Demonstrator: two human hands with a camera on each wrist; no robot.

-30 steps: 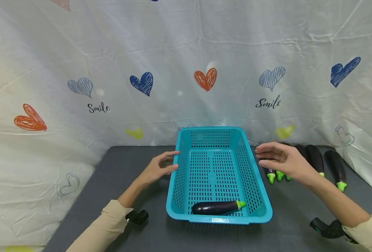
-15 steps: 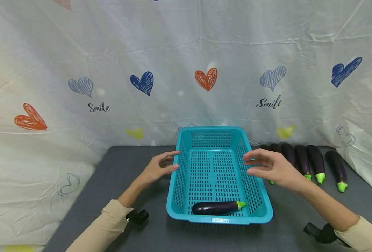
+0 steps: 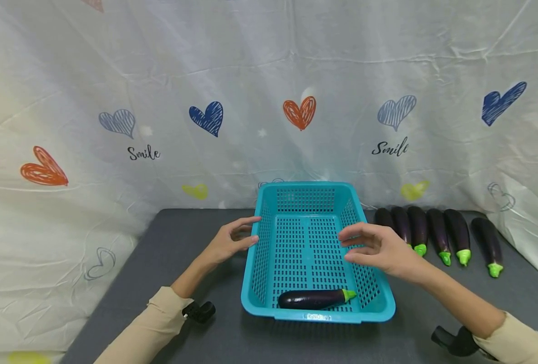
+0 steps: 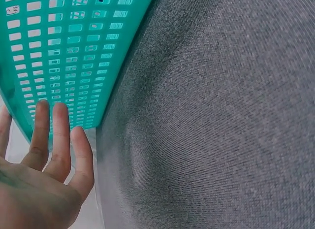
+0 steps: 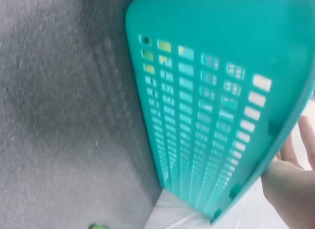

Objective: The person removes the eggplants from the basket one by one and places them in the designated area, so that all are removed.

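Note:
A turquoise perforated basket [image 3: 318, 316] stands in the middle of the table, with one dark eggplant [image 3: 312, 299] lying crosswise at its near end, green stem to the right. My left hand [image 3: 231, 239] is at the basket's left rim, fingertips right at the edge. In the left wrist view, extended fingers [image 4: 61, 133] overlap the basket's outer side wall [image 4: 74, 56]. Over the right rim hovers my right hand [image 3: 383, 250], fingers loosely bent with nothing between them. The right wrist view shows part of that hand [image 5: 290, 177] beyond the basket's rim.
Several eggplants [image 3: 438, 235] lie side by side to the right of the basket, stems toward me, one [image 3: 487, 245] a little apart. A dark grey cloth [image 3: 169, 263] covers the table. Behind hangs a white curtain [image 3: 251, 65] with printed hearts.
My right hand has moved left from above the eggplants, over the basket's right rim, uncovering more of the row. The left hand, basket and eggplant inside stay put.

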